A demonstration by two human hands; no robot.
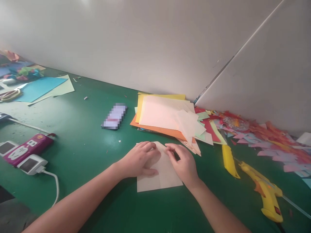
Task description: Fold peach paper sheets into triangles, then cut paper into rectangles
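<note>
A pale, cream-coloured sheet of paper (152,183) lies on the green table directly in front of me, with a faint crease line down its middle. My left hand (143,158) rests on the sheet's left half, fingers stretched out and thumb apart, pressing it to the table. At the sheet's upper right edge, my right hand (183,161) has thumb and forefinger pinched together on the paper. Just beyond both hands is a stack of coloured paper (160,111), its top sheet pale, with smaller cut pieces (188,124) fanned over its right side.
On the right lie a yellow utility knife (229,161), a yellow glue gun (263,187) and a heap of pink and red paper pieces (264,142). A phone (114,116) lies left of the stack. Farther left are a purple power strip (29,149), blue paper (41,87) and scissors (11,95).
</note>
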